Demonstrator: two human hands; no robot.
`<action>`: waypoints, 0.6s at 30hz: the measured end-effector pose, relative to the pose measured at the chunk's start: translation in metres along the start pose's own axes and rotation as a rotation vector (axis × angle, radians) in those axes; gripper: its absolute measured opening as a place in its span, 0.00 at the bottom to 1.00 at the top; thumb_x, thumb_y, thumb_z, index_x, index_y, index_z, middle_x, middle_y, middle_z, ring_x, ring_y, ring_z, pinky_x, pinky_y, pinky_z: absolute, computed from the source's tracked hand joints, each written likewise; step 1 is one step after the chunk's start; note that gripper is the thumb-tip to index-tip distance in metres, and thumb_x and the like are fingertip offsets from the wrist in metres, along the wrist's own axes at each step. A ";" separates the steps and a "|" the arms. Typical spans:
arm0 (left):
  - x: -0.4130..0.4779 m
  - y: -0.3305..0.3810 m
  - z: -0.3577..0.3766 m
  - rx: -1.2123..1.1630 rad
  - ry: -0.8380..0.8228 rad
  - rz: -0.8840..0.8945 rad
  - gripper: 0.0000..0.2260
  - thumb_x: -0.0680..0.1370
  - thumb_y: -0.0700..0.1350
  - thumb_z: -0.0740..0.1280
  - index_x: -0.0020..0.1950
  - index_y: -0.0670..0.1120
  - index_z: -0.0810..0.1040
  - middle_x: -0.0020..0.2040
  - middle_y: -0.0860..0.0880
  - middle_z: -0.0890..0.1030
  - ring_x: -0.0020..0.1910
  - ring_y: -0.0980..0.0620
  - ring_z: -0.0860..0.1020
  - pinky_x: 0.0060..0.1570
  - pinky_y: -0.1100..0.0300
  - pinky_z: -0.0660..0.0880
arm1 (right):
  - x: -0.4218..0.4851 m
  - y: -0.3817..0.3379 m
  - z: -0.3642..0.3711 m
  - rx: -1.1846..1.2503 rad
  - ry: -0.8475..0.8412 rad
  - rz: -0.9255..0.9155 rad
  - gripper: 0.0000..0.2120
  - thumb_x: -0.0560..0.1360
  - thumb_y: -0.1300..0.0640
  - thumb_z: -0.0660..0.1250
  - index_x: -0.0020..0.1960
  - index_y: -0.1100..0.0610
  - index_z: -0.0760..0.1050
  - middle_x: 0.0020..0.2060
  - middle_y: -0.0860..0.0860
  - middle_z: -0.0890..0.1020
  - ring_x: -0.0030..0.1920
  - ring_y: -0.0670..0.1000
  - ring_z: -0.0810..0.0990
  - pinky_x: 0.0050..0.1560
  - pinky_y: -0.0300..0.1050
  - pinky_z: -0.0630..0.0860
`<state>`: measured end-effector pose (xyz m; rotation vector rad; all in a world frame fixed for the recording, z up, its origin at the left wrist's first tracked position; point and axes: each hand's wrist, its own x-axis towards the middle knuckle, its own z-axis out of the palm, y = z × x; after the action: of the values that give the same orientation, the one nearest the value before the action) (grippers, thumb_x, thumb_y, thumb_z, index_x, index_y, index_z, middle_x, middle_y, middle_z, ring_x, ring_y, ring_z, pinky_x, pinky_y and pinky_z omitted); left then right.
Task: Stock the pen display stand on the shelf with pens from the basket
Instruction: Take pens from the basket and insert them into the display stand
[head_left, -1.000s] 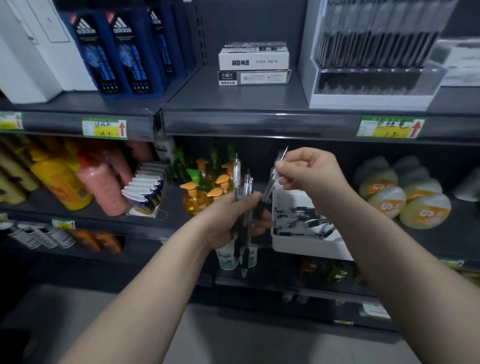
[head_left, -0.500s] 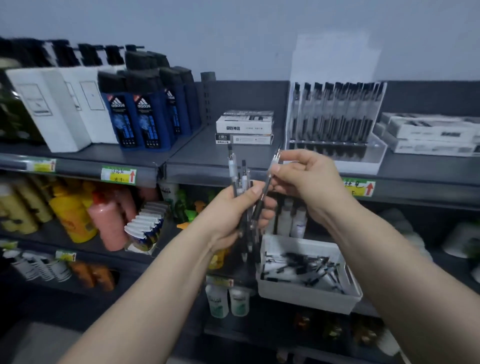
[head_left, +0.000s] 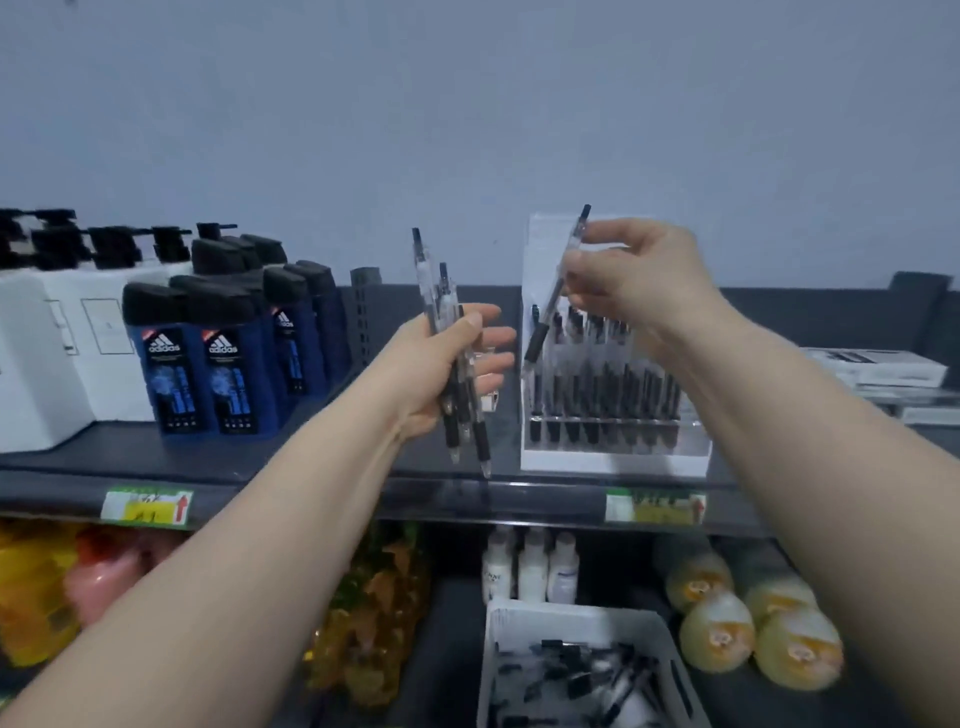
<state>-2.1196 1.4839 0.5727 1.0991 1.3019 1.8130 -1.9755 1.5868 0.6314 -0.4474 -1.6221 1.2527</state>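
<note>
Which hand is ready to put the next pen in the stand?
Right. The right hand pinches one clear, black-gripped pen tilted over the clear acrylic pen stand. The left hand grips a bundle of spare pens, off to the stand's left.

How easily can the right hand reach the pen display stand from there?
Probably yes: the right hand pinches a pen just in front of the pen display stand, tip by its leftmost slots, with nothing between.

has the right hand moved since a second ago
Yes. The right hand, pinching one pen, has risen from below the shelf to the top of the pen display stand.
</note>
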 end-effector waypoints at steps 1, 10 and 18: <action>0.010 0.005 -0.001 0.006 -0.006 0.005 0.09 0.82 0.44 0.58 0.56 0.46 0.76 0.52 0.45 0.83 0.48 0.48 0.83 0.46 0.56 0.81 | 0.011 -0.004 0.001 -0.005 0.013 -0.019 0.09 0.72 0.66 0.71 0.51 0.60 0.76 0.34 0.55 0.81 0.29 0.47 0.80 0.38 0.39 0.80; 0.092 0.032 -0.019 0.042 -0.071 0.048 0.09 0.82 0.44 0.57 0.57 0.45 0.75 0.51 0.46 0.81 0.48 0.49 0.81 0.50 0.55 0.79 | 0.107 -0.007 0.021 -0.205 0.177 -0.116 0.13 0.71 0.64 0.72 0.54 0.61 0.75 0.40 0.60 0.82 0.33 0.52 0.82 0.34 0.39 0.79; 0.132 0.017 -0.031 0.027 -0.106 0.026 0.08 0.82 0.44 0.58 0.56 0.46 0.75 0.51 0.45 0.82 0.48 0.49 0.82 0.49 0.56 0.79 | 0.145 0.025 0.020 -0.344 0.203 -0.084 0.09 0.70 0.67 0.71 0.45 0.57 0.75 0.39 0.62 0.82 0.41 0.60 0.85 0.42 0.47 0.83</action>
<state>-2.2062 1.5797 0.6179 1.2154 1.2587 1.7351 -2.0620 1.6975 0.6794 -0.6882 -1.6651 0.8374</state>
